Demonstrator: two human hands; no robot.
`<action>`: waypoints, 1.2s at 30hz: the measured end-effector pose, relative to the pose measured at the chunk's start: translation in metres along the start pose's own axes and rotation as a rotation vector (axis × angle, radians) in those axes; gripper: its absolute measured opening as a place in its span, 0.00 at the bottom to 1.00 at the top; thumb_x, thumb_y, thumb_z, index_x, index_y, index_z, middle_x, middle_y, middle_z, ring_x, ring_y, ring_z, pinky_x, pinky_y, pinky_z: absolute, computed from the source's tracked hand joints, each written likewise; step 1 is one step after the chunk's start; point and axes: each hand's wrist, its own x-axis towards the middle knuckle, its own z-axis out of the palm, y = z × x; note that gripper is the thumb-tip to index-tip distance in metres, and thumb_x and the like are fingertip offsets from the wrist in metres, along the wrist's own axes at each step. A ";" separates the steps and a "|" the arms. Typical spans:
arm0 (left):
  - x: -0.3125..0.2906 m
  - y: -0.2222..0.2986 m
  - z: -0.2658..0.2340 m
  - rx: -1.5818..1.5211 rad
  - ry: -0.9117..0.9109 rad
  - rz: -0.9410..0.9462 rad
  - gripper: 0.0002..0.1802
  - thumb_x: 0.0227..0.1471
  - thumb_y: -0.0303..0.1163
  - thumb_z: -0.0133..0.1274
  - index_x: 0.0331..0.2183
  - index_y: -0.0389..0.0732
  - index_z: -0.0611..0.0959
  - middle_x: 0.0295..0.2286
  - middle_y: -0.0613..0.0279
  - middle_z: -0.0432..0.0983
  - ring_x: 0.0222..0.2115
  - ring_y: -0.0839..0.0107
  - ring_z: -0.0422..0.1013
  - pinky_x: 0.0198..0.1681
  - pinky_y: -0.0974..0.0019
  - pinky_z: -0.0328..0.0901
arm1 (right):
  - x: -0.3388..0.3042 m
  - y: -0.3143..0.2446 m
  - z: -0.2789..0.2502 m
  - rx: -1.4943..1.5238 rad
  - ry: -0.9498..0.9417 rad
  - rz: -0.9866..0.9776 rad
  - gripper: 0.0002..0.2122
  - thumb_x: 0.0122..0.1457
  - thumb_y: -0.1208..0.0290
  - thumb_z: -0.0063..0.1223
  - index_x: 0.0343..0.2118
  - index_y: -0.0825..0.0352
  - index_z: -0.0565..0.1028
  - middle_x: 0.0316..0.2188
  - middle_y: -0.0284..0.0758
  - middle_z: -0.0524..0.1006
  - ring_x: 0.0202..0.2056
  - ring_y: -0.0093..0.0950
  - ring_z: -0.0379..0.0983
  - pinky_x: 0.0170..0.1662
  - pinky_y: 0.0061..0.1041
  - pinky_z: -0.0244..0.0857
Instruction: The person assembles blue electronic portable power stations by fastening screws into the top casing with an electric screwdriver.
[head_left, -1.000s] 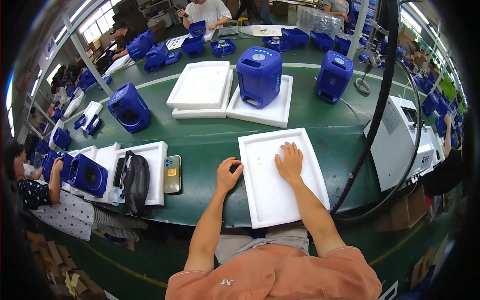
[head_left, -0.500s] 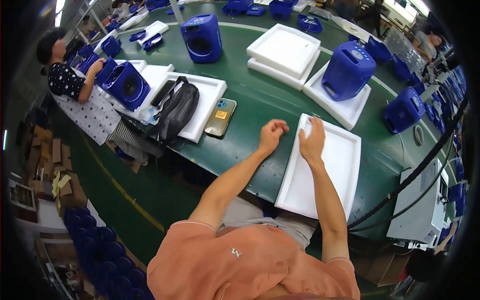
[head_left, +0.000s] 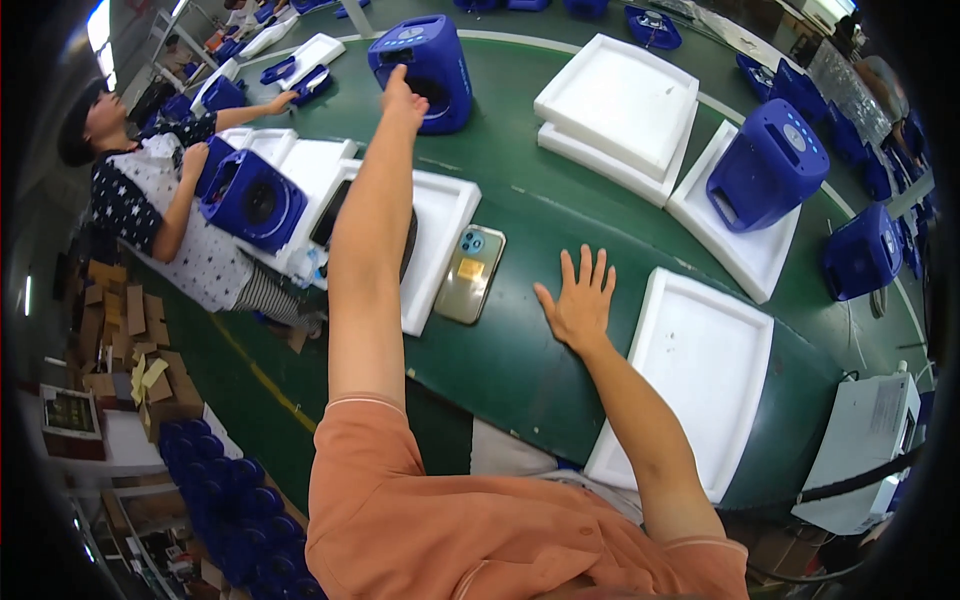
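My left arm stretches far forward, and my left hand [head_left: 402, 100] is at the front of a blue speaker housing [head_left: 458, 85] standing upright on the green table. Its fingers point out over the housing's upper recess and round opening; whether they touch it I cannot tell. My right hand [head_left: 580, 305] lies flat on the green tabletop [head_left: 520, 370] with fingers spread, holding nothing. Just right of it lies a shallow white foam tray [head_left: 700, 370]. A phone [head_left: 468, 275] rests to its left. My left forearm mostly hides a black bag on another foam tray [head_left: 445, 215].
Stacked white foam trays [head_left: 620, 100] sit ahead. Another blue speaker housing [head_left: 765, 165] stands on a foam tray at the right, with one more [head_left: 862, 252] beyond. At the left a co-worker [head_left: 165, 200] handles blue parts near an open housing [head_left: 255, 200]. A grey box-shaped machine [head_left: 855, 450] is at lower right.
My left hand has moved forward and left from above the near tabletop to the blue speaker housing. My right hand has left the foam tray and spread flat on the table. The view has shifted.
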 end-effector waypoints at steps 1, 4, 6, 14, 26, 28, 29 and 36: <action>0.017 0.008 0.007 -0.026 0.084 0.016 0.51 0.47 0.57 0.68 0.60 0.32 0.68 0.51 0.40 0.69 0.49 0.44 0.70 0.56 0.43 0.66 | -0.002 -0.002 0.001 0.002 -0.006 -0.011 0.36 0.64 0.41 0.47 0.68 0.63 0.62 0.71 0.48 0.52 0.72 0.53 0.39 0.71 0.57 0.33; 0.057 0.028 0.019 -0.109 0.006 0.006 0.53 0.47 0.56 0.69 0.64 0.36 0.65 0.64 0.47 0.61 0.58 0.40 0.65 0.61 0.37 0.59 | 0.000 -0.011 0.003 -0.001 -0.013 -0.016 0.36 0.64 0.42 0.48 0.67 0.62 0.63 0.70 0.48 0.53 0.72 0.52 0.40 0.71 0.57 0.34; 0.077 0.030 0.029 -0.075 0.003 -0.035 0.48 0.47 0.54 0.69 0.61 0.38 0.69 0.57 0.49 0.69 0.54 0.44 0.69 0.59 0.33 0.60 | 0.000 -0.012 0.003 0.020 0.002 -0.029 0.35 0.63 0.43 0.50 0.66 0.63 0.64 0.69 0.48 0.55 0.71 0.53 0.42 0.70 0.57 0.36; 0.016 0.002 -0.029 -0.085 -0.332 0.067 0.42 0.46 0.47 0.69 0.57 0.38 0.70 0.50 0.45 0.73 0.51 0.46 0.72 0.53 0.38 0.71 | 0.010 -0.015 0.005 0.065 0.086 -0.044 0.36 0.62 0.41 0.52 0.65 0.64 0.65 0.68 0.49 0.56 0.70 0.53 0.44 0.70 0.57 0.37; -0.396 -0.050 -0.074 -0.222 -0.879 -0.206 0.33 0.53 0.39 0.63 0.56 0.34 0.72 0.52 0.48 0.70 0.57 0.51 0.68 0.61 0.35 0.67 | -0.026 0.057 -0.154 1.438 0.747 0.078 0.27 0.69 0.55 0.49 0.62 0.71 0.66 0.55 0.38 0.71 0.57 0.28 0.66 0.62 0.26 0.58; -0.449 -0.077 -0.059 -0.198 -0.938 -0.312 0.32 0.54 0.37 0.63 0.55 0.35 0.72 0.50 0.49 0.72 0.54 0.52 0.70 0.59 0.38 0.70 | -0.047 0.072 -0.201 1.119 0.819 0.023 0.30 0.72 0.48 0.39 0.65 0.69 0.65 0.57 0.37 0.72 0.62 0.27 0.63 0.66 0.25 0.50; -0.469 -0.098 -0.051 -0.162 -0.992 -0.351 0.31 0.54 0.37 0.63 0.55 0.35 0.73 0.49 0.50 0.73 0.52 0.54 0.72 0.57 0.41 0.71 | -0.057 0.076 -0.218 1.191 0.791 0.065 0.31 0.72 0.46 0.36 0.65 0.68 0.65 0.58 0.38 0.72 0.61 0.26 0.64 0.66 0.25 0.53; -0.588 -0.221 0.010 -0.043 -0.809 -0.605 0.34 0.52 0.38 0.66 0.57 0.43 0.71 0.50 0.51 0.70 0.55 0.48 0.65 0.63 0.38 0.57 | -0.123 0.202 -0.209 1.717 0.532 0.248 0.33 0.69 0.39 0.37 0.55 0.68 0.74 0.48 0.37 0.80 0.49 0.27 0.76 0.58 0.27 0.67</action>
